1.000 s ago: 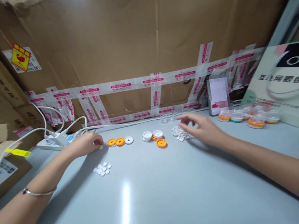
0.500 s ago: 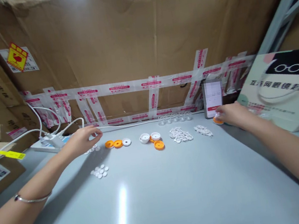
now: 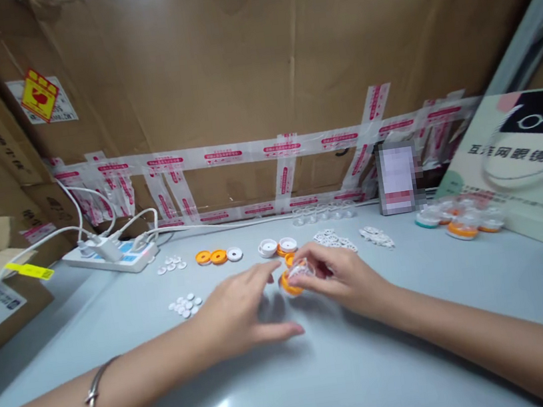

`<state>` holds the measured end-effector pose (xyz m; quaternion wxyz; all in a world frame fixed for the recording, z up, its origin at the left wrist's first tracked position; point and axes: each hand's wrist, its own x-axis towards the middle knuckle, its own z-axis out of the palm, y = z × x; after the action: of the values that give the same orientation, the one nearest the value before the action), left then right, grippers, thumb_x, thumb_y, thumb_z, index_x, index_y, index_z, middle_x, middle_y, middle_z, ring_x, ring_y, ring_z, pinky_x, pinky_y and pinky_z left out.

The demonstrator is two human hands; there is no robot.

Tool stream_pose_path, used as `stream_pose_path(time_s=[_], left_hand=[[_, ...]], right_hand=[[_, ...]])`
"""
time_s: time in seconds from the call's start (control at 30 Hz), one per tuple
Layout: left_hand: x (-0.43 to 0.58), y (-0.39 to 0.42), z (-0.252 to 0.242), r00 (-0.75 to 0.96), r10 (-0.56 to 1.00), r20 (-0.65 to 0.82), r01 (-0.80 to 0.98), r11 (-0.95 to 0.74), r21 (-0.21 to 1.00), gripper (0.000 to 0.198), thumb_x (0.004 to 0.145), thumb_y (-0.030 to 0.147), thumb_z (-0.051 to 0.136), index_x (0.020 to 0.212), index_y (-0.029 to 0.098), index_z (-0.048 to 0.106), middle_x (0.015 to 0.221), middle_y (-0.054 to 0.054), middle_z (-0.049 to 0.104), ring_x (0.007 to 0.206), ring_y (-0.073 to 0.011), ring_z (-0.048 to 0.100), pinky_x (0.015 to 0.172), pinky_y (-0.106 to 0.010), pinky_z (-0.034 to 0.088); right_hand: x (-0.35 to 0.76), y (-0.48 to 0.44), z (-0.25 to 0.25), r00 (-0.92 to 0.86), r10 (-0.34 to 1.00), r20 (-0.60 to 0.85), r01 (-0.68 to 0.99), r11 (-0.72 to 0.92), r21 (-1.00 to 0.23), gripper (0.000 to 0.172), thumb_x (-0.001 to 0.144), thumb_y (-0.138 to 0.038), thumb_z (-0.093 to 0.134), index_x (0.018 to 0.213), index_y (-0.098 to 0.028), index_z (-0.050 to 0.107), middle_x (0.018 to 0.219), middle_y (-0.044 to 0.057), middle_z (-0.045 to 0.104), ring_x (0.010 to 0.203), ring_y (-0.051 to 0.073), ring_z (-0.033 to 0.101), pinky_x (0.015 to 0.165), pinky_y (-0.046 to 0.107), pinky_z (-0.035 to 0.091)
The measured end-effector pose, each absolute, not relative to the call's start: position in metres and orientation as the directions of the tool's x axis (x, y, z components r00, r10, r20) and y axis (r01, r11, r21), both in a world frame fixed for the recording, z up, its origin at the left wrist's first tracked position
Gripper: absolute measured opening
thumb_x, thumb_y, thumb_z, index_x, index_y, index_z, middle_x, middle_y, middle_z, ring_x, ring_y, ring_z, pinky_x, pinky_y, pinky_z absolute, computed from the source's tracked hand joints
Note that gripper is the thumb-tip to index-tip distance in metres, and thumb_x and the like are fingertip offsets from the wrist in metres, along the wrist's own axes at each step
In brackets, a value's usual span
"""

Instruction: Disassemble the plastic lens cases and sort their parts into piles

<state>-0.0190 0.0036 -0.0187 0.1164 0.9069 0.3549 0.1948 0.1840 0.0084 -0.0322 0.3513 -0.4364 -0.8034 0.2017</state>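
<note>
"What's biggest there?"
"The cardboard (image 3: 173, 76) at the back, then the grey table (image 3: 401, 374)."
"And the hands?"
"The left hand (image 3: 243, 307) is spread, thumb well apart from fingers, with nothing held. The right hand (image 3: 346, 276) grasps an orange-and-clear piece (image 3: 292, 286)."
"Where does that sit in the grip?"
"At the fingertips, between right thumb and fingers, its orange side towards the left hand, just beyond the left fingers. It's over the table; I can't tell whether it touches."
"Smallest?"
"White discs (image 3: 185, 305), near the left wrist."
</note>
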Motion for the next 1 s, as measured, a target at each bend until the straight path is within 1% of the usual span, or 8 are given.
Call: stream_pose_path(time_s=[0.07,0.13,0.27,0.43,0.63,0.73,0.8,1.0], left_hand=[[-0.008,0.001,-0.025,0.641,0.755,0.138,0.615,-0.613,0.496,0.059,0.065,0.048,0.068,0.111,0.017,0.048,0.088,-0.007,0.065,0.069,-0.0182,0.058,0.057,-0.027,0.043],[-0.001,0.003,-0.031,0.579,0.812,0.077,0.619,-0.499,0.606,0.04,0.067,0.042,0.067,0.094,0.017,0.053,0.072,-0.001,0.062,0.061,-0.0152,0.054,0.051,-0.024,0.038],[0.003,0.007,-0.041,0.542,0.833,0.111,0.528,-0.441,0.725,0.021,0.071,0.034,0.062,0.079,0.016,0.059,0.068,0.0,0.059,0.059,-0.0121,0.05,0.052,-0.021,0.036],[0.003,0.005,-0.045,0.606,0.779,0.161,0.46,-0.508,0.728,0.015,0.071,0.024,0.061,0.083,0.018,0.066,0.073,-0.001,0.06,0.068,-0.0135,0.053,0.061,-0.022,0.038],[0.002,0.006,-0.044,0.672,0.726,0.148,0.422,-0.539,0.73,0.015,0.075,0.026,0.059,0.085,0.017,0.065,0.071,0.0,0.056,0.064,-0.0118,0.051,0.06,-0.021,0.038],[0.003,0.007,-0.044,0.675,0.728,0.122,0.418,-0.513,0.75,0.016,0.076,0.031,0.058,0.079,0.015,0.063,0.07,0.001,0.054,0.065,-0.0117,0.05,0.059,-0.021,0.037],[0.003,0.008,-0.044,0.672,0.732,0.112,0.415,-0.497,0.762,0.017,0.077,0.032,0.058,0.078,0.015,0.063,0.07,0.001,0.054,0.066,-0.0119,0.05,0.06,-0.021,0.038],[0.004,0.014,-0.049,0.591,0.793,0.151,0.44,-0.474,0.763,0.025,0.071,0.04,0.065,0.084,0.019,0.069,0.077,-0.002,0.054,0.071,-0.0138,0.051,0.062,-0.024,0.04]], right_hand=[[0.176,0.005,-0.04,-0.387,0.867,0.313,0.459,0.476,-0.75,0.024,0.076,-0.043,0.06,0.081,-0.02,0.053,0.052,-0.006,0.043,0.048,0.009,0.039,0.048,0.021,0.031],[0.174,0.003,-0.045,-0.379,0.886,0.266,0.376,0.41,-0.831,0.027,0.073,-0.043,0.063,0.079,-0.02,0.051,0.052,-0.007,0.041,0.048,0.008,0.037,0.047,0.021,0.029],[0.175,0.004,-0.052,-0.339,0.918,0.206,0.287,0.31,-0.907,0.037,0.061,-0.041,0.073,0.074,-0.02,0.046,0.056,-0.007,0.045,0.052,0.008,0.039,0.049,0.02,0.03],[0.175,0.002,-0.059,-0.356,0.918,0.172,0.254,0.273,-0.928,0.034,0.067,-0.039,0.068,0.072,-0.02,0.041,0.061,-0.004,0.052,0.055,0.01,0.046,0.051,0.021,0.034],[0.184,-0.001,-0.053,-0.546,0.789,0.282,0.357,0.524,-0.773,0.015,0.08,-0.03,0.053,0.086,-0.021,0.042,0.072,-0.001,0.052,0.059,0.011,0.046,0.055,0.023,0.037],[0.189,-0.001,-0.05,-0.592,0.723,0.357,0.384,0.642,-0.663,0.027,0.079,-0.023,0.05,0.104,-0.021,0.04,0.083,0.002,0.052,0.068,0.013,0.049,0.063,0.026,0.041],[0.189,0.0,-0.051,-0.546,0.746,0.381,0.385,0.627,-0.677,0.038,0.078,-0.023,0.053,0.111,-0.022,0.035,0.083,0.002,0.05,0.071,0.014,0.049,0.065,0.027,0.041],[0.185,0.004,-0.057,-0.325,0.923,0.206,0.409,0.333,-0.85,0.036,0.065,-0.038,0.07,0.072,-0.021,0.039,0.061,-0.007,0.036,0.055,0.009,0.034,0.049,0.021,0.028]])
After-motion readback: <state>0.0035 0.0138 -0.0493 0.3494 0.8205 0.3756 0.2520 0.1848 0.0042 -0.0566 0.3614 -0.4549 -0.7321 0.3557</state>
